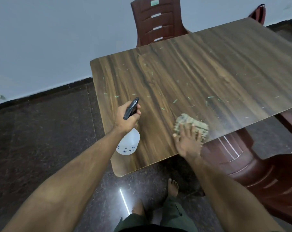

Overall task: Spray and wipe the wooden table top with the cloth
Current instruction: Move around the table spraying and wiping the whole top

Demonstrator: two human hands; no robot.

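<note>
Progress: early to middle, by the look of it. Your left hand (pixel 127 117) has its fingers curled round the black trigger head of the spray bottle (pixel 128 144), which hangs over the near left part of the tabletop (pixel 208 64), nozzle aimed across the wood. Your right hand (pixel 189 141) lies flat, fingers straight, pressing the cloth (pixel 190 122) onto the near right edge. Small pale green flecks (pixel 175 101) are scattered over most of the surface, thickest through the middle; dark droplets show just beyond the cloth. Remaining, as a judgement: wiping nearly the whole top, far side included. Two brown chairs, one at the far side (pixel 156 22) and one at the right (pixel 259 173), stand against the table.
</note>
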